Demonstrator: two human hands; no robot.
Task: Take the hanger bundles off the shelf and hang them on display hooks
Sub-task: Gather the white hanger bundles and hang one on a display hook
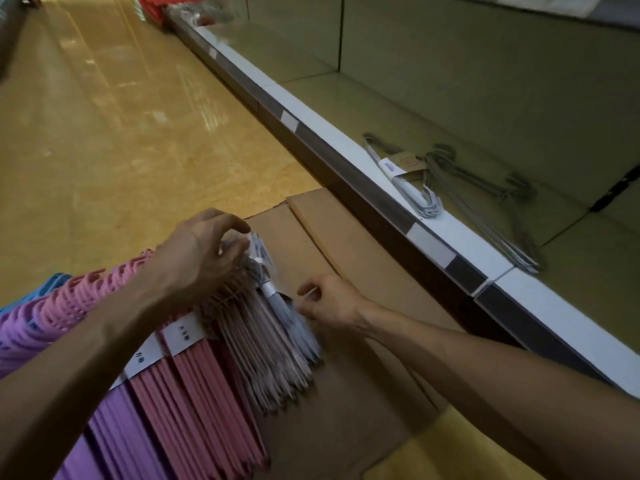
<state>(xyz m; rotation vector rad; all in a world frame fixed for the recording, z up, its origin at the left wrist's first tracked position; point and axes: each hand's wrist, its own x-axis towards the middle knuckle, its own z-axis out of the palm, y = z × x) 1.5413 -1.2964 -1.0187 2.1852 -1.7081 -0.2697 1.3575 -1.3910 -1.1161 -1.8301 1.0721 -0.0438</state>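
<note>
The left hand [197, 251] is pinched around the hook end of a grey hanger bundle [277, 306] that lies on a cardboard box [346, 237] on the floor, beside pink hangers [207, 393] and purple hangers [114, 427]. The right hand [332, 301] rests curled against the bundle's side; whether it grips cannot be told. Two more wire hanger bundles [450, 188] lie near the front edge of the shelf [433, 109].

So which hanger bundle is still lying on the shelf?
The grey wire bundle with the cardboard tag, alone on the shelf at right. The pink and purple bundles are stacked by the cardboard box, under both hands.
</note>
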